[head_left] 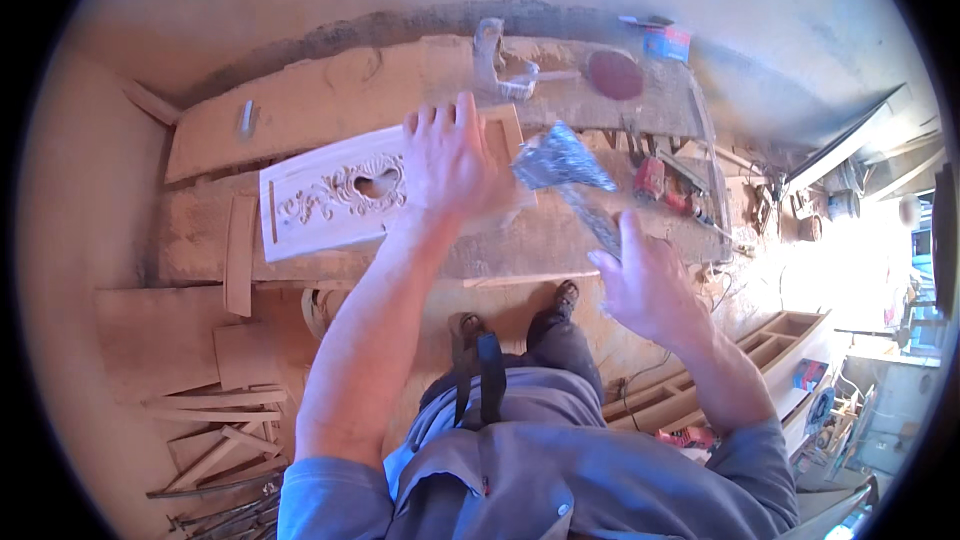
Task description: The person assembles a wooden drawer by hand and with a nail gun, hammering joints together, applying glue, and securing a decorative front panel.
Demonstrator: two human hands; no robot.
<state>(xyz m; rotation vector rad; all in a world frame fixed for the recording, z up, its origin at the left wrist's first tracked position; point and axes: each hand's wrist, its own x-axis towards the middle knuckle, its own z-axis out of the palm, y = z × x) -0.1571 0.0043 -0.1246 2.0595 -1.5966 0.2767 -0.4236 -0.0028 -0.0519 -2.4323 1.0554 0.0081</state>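
Note:
My left hand [447, 155] lies across a pale wooden panel [330, 165], its fingers reaching over the far edge; the thumb is hidden. Carved scrollwork and a shell shape surround a hole in the panel's face. The panel rests over the workbench [500, 245]; how it is supported underneath does not show. My right hand [650, 280] is wrapped round the handle of a grey tool [565, 162] with a broad, wedge-shaped head. Motion blurs the tool, which is held at the panel's right end; I cannot tell whether they touch.
At the back of the bench are a curved carved wooden piece [490, 55], a dark red disc [615, 75] and a blue-and-red box [667, 42]. A red power tool [650, 180] lies to the right. Wood offcuts [215, 440] lie at lower left; a compartmented wooden frame [760, 352] stands at right.

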